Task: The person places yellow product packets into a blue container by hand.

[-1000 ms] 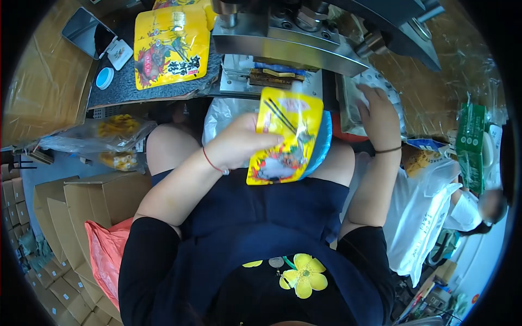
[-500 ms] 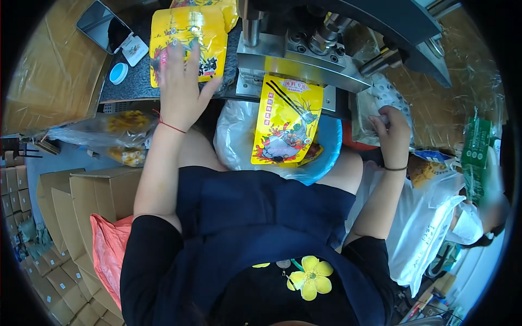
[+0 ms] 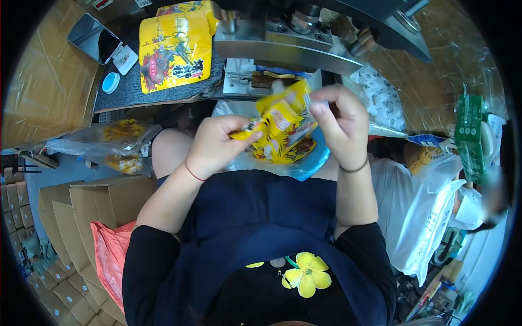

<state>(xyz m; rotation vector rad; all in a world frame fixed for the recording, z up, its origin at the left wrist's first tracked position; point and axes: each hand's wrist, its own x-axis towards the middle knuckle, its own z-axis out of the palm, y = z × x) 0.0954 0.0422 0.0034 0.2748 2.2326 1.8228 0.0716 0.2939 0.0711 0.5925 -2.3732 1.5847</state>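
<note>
A yellow printed pouch point(image 3: 280, 125), bent and blurred by motion, is in front of the press. My left hand point(image 3: 220, 142) is closed on its left edge, thumb on top. At the pouch's upper right corner, my right hand point(image 3: 345, 127) pinches a small whitish piece point(image 3: 317, 104), partly hidden by the fingers. Below the held pouch is a tub lined with a blue bag point(image 3: 318, 163), with more yellow pouches in it. Behind my hands stands the metal press point(image 3: 283, 46). A stack of flat yellow pouches point(image 3: 175, 51) lies on the dark worktop to the left.
On the worktop are a phone point(image 3: 93, 38), a white case point(image 3: 125, 60) and a round blue-and-white lid point(image 3: 111, 82). Small white parts point(image 3: 379, 98) fill a bin at the right. Cardboard boxes point(image 3: 109, 198) stand at the left, white plastic bags point(image 3: 413, 212) at the right.
My left hand has left the pouch stack and taken hold of the pouch at the press. My right hand has come from the parts bin to the pouch's corner. The pouch is off the press.
</note>
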